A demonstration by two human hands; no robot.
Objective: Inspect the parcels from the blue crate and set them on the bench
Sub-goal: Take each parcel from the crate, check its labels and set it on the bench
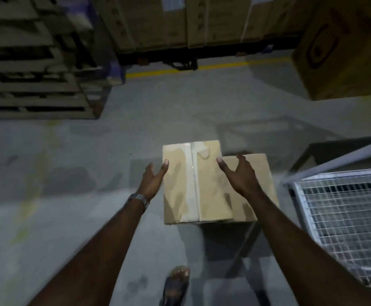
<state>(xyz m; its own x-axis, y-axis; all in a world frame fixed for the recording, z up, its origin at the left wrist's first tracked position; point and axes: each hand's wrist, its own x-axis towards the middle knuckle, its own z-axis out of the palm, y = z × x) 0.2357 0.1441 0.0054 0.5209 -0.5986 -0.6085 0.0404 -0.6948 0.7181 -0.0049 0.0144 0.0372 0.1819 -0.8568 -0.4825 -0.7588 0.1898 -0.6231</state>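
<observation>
While the taped parcel (193,184) is resting there, the left hand (152,181) and right hand (238,173) are flanking it spread wide, empty; both palms should be pressing its sides evenly.

- Taped cardboard parcel (193,182) at centre, lying on a second parcel (255,186) at its 3 o'clock.
- Left hand (152,181) at 9 o'clock and right hand (238,173) at 3 o'clock, both spread, perhaps touching; blurred.

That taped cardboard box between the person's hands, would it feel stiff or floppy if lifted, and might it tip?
The taped box looks square-edged and sealed, so probably stiff. It sits partly on a second box, so a push might tilt it. Both open hands, left and right, flank it, hinting at bulk; weight is unclear.
</observation>
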